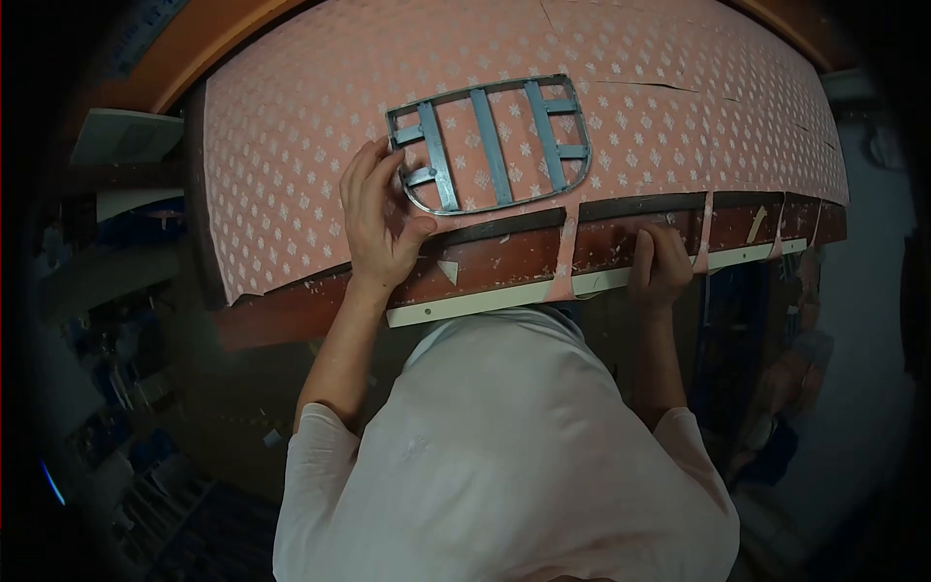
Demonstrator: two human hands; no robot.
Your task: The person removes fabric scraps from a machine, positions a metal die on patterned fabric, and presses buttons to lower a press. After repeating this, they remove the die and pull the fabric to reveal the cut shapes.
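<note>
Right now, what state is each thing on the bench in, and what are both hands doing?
Metal frame: lying flat on the fabric, left edge pinned by the left hand.
Pink fabric: spread flat over the table, near edge cut into strips.
Table edge: partly bare, worn.
Left hand: pressing on the frame.
Right hand: fingers hooked over the table edge.

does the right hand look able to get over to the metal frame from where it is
Probably yes. The right hand grips the table edge, apart from the metal frame. Only flat patterned fabric lies between. The left hand already touches the frame's near corner.
</note>
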